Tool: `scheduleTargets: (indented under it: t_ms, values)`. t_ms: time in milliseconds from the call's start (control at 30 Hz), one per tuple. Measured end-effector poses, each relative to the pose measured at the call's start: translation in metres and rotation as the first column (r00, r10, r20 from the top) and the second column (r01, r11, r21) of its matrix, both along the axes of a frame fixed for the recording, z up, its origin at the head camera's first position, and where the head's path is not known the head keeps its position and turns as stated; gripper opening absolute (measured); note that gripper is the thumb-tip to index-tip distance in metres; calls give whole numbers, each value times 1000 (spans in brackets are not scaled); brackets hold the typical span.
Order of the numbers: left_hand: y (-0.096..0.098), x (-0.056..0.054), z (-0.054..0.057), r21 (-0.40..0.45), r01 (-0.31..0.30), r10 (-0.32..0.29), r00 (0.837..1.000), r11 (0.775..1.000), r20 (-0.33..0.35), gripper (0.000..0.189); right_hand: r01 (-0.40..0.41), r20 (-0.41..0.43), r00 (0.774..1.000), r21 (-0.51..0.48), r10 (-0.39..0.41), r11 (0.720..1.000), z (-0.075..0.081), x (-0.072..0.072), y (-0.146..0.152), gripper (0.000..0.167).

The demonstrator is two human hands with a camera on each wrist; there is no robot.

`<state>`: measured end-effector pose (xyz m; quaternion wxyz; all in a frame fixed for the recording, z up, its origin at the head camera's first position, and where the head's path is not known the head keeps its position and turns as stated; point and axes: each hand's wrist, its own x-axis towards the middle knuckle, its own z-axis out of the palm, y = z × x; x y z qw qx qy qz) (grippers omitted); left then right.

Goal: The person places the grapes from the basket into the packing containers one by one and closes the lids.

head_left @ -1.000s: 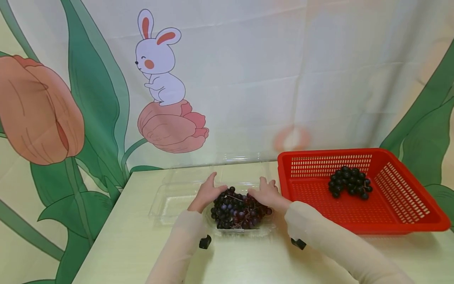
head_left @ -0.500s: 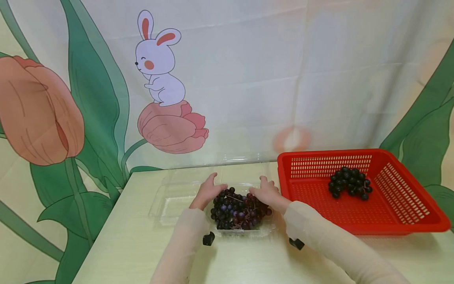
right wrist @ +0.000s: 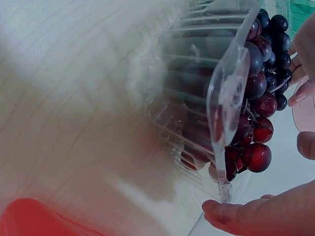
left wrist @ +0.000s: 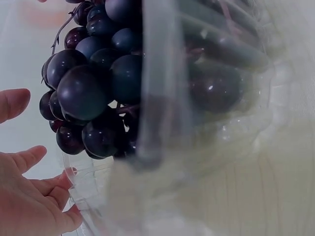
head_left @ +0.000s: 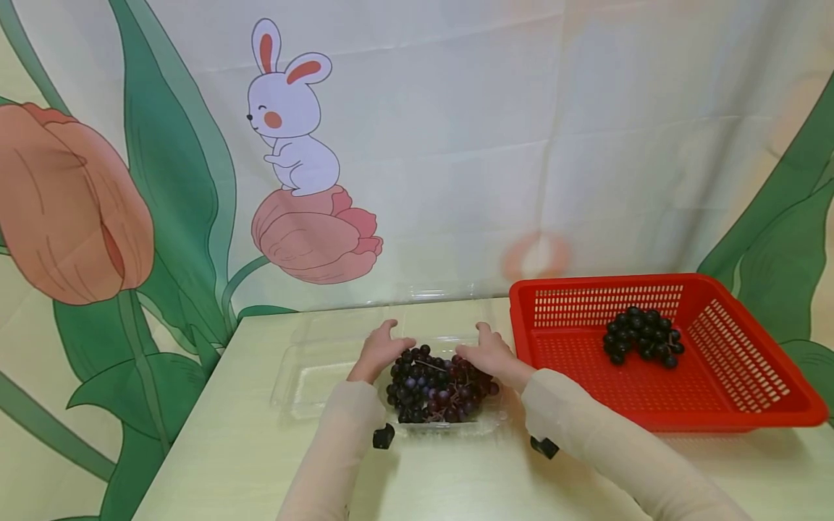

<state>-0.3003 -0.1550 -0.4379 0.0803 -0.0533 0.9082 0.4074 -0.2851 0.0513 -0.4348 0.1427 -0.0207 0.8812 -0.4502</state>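
Dark purple and reddish grapes fill a clear plastic clamshell box in front of me on the table. My left hand is at the box's far left, its thumb raised over the grapes. In the left wrist view, its fingertips touch the clear rim, thumb apart from them. On the far right side is my right hand, thumb side by the redder grapes. One right finger lies straight at the box's corner in the right wrist view. The clear lid stands raised behind the box.
A second clear plastic box sits just left of the filled one. To the right stands a red plastic basket with a bunch of black grapes inside. A printed cloth hangs along the table's back edge.
Both hands stay almost in place around the grape box. The clear box at the left has shifted slightly toward me.
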Motion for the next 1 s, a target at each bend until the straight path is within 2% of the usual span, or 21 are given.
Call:
scheduleTargets:
  t_ms: [167,200,400,433,533,1000]
  values:
    - [-1,-2,-2,16,-28,28,999,999,-15,64,-2,3,1000,-10,2,1000,1,1,0,71]
    - [-2,-1,-4,20,-33,34,999,999,-41,65,-3,-1,1000,-10,3,1000,1,1,0,71]
    - [-3,-2,-4,10,-69,70,994,998,-82,58,-3,-16,1000,1,3,1000,0,-1,0,70]
    - [-3,-3,-4,12,-78,79,995,997,-66,57,-2,-15,1000,3,2,1000,0,-1,0,70]
    - [-5,-5,-6,17,-82,83,994,997,-73,56,1,-6,1000,4,-1,1000,0,-1,0,70]
    - [-10,-5,-11,-65,-125,117,987,990,-114,51,23,5,1000,-15,-22,1000,0,-2,-1,69]
